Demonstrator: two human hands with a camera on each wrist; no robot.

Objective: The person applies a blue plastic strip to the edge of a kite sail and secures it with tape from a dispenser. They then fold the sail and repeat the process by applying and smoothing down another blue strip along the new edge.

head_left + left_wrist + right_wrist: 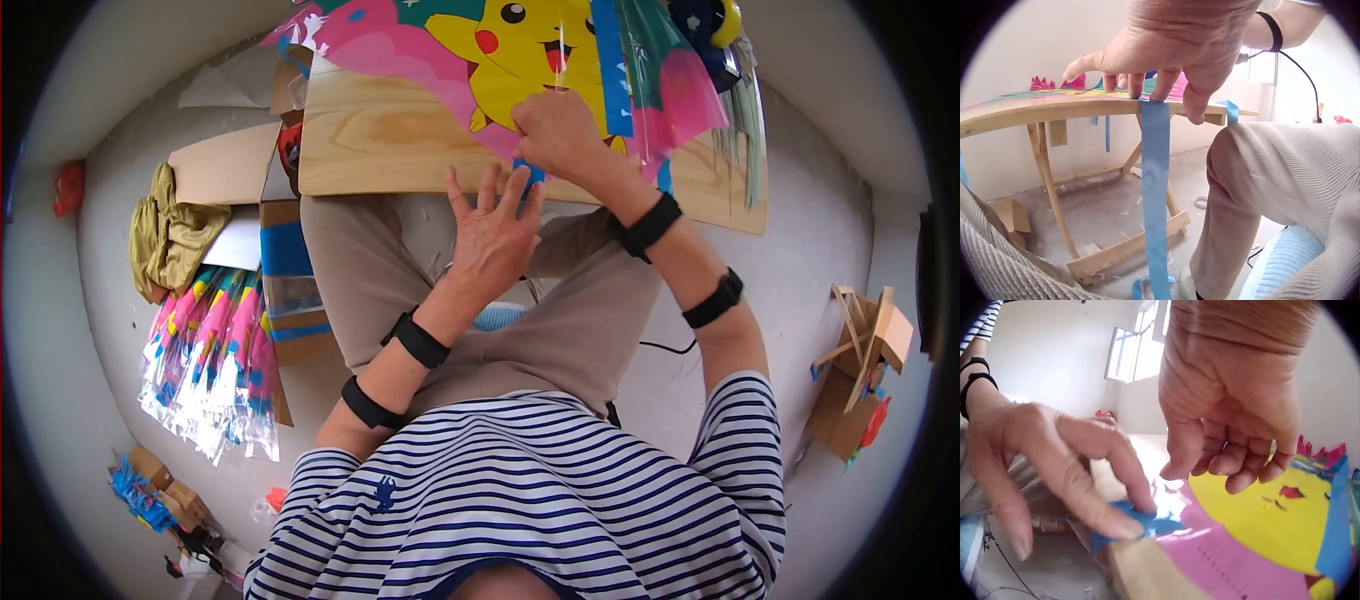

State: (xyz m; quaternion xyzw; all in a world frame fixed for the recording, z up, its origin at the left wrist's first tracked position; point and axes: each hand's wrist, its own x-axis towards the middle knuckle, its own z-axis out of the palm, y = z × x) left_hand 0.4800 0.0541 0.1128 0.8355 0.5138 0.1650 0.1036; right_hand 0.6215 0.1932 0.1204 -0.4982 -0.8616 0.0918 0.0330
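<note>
My left hand (pixel 493 243) lies at the near edge of the wooden board (pixel 385 140), fingers spread and extended. In the right wrist view, two fingertips of that hand (pixel 1063 462) press a blue strip (pixel 1166 526) onto the board's edge and the pink printed film (pixel 1235 559). The strip (pixel 1155 162) hangs far below the edge in the left wrist view. My right hand (pixel 560 135) is over the yellow character (pixel 510 75); its fingers (pixel 1240 481) curl inward with nothing visible in them, above the film.
A blue band (pixel 612 70) crosses the print's right side. Bundled printed bags (pixel 215 350) and an olive cloth (pixel 175 235) lie left, beside cardboard boxes (pixel 225 165). Another blue strip (pixel 1232 112) hangs near the knee. A wooden stand (pixel 860 370) is far right.
</note>
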